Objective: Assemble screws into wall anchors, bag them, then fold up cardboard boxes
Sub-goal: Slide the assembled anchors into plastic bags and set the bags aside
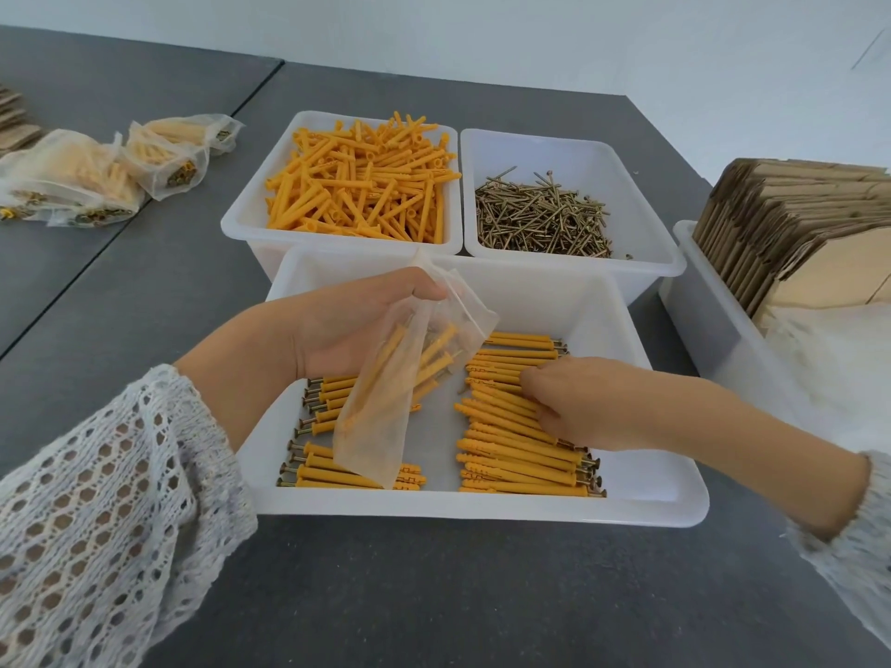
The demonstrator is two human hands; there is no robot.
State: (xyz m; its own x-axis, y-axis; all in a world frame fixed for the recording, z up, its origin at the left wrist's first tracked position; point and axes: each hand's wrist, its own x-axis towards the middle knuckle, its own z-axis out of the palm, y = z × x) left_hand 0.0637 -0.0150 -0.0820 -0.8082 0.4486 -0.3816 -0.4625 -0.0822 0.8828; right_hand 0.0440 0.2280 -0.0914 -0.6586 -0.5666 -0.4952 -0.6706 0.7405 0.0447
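Now your left hand point(347, 325) lifts a thin clear bag point(410, 378), fingers pinching its mouth; your right hand point(578, 402), fingers curled, grips orange ribbed anchors point(511, 441).

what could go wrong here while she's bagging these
The bag hangs from the left hand, pinched only at its top, so it may slip or spill. The right hand is pressing into the right row of anchors and may scatter that neat stack across the tray.
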